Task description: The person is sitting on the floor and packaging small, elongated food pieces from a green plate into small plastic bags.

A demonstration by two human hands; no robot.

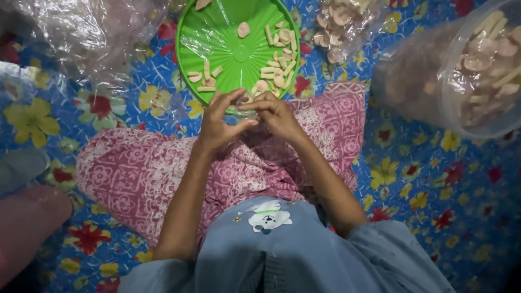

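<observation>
The person sits cross-legged on a blue floor mat (pixel 423 179) printed with yellow and red flowers, knees covered by a pink patterned cloth (pixel 141 173). Both hands meet just in front of the near rim of a round green tray (pixel 217 38).

The left hand (pixel 217 122) is raised with its fingers (pixel 225 100) curled and narrow, tips close to those of the other hand. The right hand (pixel 274 114) bends inward, its fingers (pixel 255 104) pinched together. Between the two hands lies something small and clear, seemingly a little plastic bag (pixel 247 111), held at the fingertips of both; its contents cannot be made out.

On the tray lie scattered snack pieces (pixel 279 54), pale sticks and pinkish round slices, mostly on the right half and near the front rim.

Beyond the tray, at the upper right, sits a clear bag of the same snacks (pixel 339 24). Further right a large clear plastic tub (pixel 477 65) holds many more. At the upper left lies a crumpled plastic sheet (pixel 81 32).
</observation>
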